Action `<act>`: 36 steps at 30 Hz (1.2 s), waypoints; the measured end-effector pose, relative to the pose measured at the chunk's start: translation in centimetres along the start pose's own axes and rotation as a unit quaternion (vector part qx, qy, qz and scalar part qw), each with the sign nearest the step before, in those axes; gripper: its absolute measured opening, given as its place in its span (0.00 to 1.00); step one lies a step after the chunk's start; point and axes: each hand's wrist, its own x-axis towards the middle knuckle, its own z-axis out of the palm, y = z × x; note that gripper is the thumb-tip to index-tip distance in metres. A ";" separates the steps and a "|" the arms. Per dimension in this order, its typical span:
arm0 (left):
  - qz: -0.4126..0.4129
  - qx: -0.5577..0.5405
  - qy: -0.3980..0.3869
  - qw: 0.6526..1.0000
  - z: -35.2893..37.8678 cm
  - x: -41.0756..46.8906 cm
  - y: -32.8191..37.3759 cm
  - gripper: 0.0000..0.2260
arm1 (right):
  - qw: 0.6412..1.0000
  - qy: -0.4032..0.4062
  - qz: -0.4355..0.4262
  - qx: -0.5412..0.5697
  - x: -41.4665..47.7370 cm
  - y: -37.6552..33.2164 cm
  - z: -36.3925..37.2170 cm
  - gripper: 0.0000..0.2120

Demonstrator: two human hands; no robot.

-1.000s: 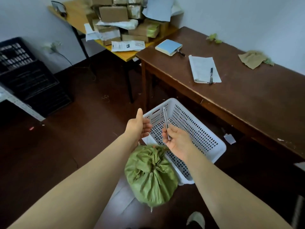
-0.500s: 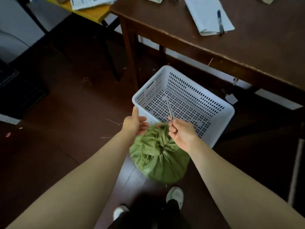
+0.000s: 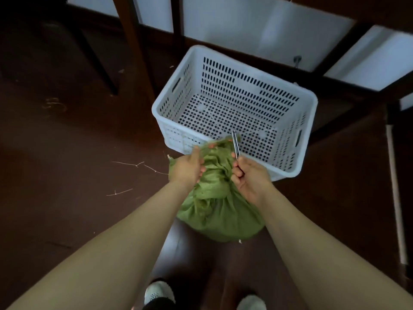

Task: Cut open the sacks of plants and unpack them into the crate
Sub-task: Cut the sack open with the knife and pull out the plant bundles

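Dark brown floor [image 3: 67,142], white wall [image 3: 257,25] along the top, dark wooden table legs [image 3: 134,48] standing in front of it. White perforated plastic crate [image 3: 312,104] sits on the floor by the legs, w/ handle slots in both short ends and its dotted bottom in plain view.

Green sack [image 3: 221,215] stands on the floor just in front of the crate's near wall, directly btwn the two forearms. Its neck is bunched and points up toward the crate; in this view the top of the neck overlaps the crate's near edge. Some orange specks at the top of the neck, too blurred to tell what they are.

L hand [image 3: 187,168] grips the bunched cloth on the left side of the neck, thumb up, fingers curled into the fabric. R hand [image 3: 250,177] is on the right side of the neck, pinching a slim utility knife [image 3: 235,144] btwn thumb and curled fingers. The knife points up and away from the person, its tip over the crate's near edge, right beside the top of the neck. Can't tell if it touches the cloth.

Misc: white shoes [image 3: 158,295] at the bottom edge, thin twigs [image 3: 136,164] on the floor left of the sack, pale pole [image 3: 395,186] along the far right.
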 end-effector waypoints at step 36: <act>0.502 0.485 0.239 0.676 13.9 12.0 -17.0 0.22 | 0.943 0.007 -0.287 -0.171 12.4 10.0 -15.4 0.09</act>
